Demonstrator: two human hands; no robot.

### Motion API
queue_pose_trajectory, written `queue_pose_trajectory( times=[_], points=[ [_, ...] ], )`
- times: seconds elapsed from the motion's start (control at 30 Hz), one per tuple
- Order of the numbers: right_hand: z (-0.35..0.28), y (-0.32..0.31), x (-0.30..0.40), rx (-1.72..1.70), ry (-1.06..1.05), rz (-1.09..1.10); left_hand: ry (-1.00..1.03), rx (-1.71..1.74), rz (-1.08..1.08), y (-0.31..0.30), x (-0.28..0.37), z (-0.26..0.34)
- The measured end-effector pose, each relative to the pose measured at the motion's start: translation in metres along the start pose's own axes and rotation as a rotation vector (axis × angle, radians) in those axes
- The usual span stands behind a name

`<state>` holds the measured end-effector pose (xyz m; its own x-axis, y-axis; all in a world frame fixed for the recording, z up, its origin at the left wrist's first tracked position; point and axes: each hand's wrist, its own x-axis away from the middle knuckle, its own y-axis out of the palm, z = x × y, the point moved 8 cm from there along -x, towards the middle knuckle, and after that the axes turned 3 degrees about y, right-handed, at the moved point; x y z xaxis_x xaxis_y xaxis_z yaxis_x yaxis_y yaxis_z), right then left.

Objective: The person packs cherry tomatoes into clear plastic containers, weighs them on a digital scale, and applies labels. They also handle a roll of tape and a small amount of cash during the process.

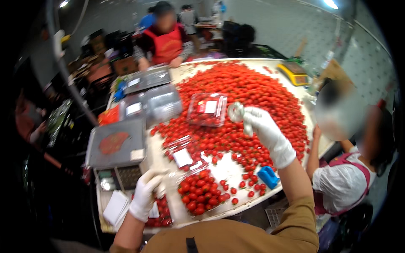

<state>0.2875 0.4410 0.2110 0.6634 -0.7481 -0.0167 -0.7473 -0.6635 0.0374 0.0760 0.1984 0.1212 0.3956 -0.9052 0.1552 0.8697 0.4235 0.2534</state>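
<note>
My right hand [264, 132], in a white glove, is raised over a large heap of cherry tomatoes [253, 85]. It holds what looks like a roll of clear tape [235, 111]. My gloved left hand [147, 193] has its fingers curled above a filled clear pack of tomatoes [163, 213] at the near edge; whether they grip anything is unclear. Between my hands stands an open clear plastic clamshell [201, 193] heaped with tomatoes, its labelled lid [183, 158] folded back. Farther off, a closed labelled clamshell [207, 109] rests on the heap.
A weighing scale [117, 144] stands at left, with stacked clear containers [163, 102] behind. White cards [115, 207] lie at the near left corner. A blue plastic object [268, 177] sits by the right edge. One person [166, 44] stands opposite, another [345, 177] at right, beyond a yellow scale [294, 72].
</note>
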Motion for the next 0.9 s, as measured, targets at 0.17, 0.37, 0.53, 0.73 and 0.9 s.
queue_pose_trajectory(
  times=[0.17, 0.37, 0.53, 0.73, 0.9],
  points=[
    [0.026, 0.116, 0.044, -0.242, 0.124, -0.368, 0.139, 0.022, -0.228, 0.050, 0.000, 0.040],
    [0.039, 0.175, 0.061, -0.477, 0.217, -0.559, 0.154, 0.047, -0.230, 0.036, 0.014, 0.029],
    [0.042, 0.171, 0.065, -0.326, 0.195, -0.489, 0.205, 0.052, -0.149, 0.031, 0.018, 0.033],
    [0.015, 0.157, 0.070, -0.028, -0.033, -0.187, 0.361, -0.179, -0.017, 0.030, 0.030, 0.053],
    [-0.008, 0.164, 0.081, 0.324, -0.421, -0.145, 0.724, -0.567, -0.014, 0.036, 0.039, 0.061]
  ],
)
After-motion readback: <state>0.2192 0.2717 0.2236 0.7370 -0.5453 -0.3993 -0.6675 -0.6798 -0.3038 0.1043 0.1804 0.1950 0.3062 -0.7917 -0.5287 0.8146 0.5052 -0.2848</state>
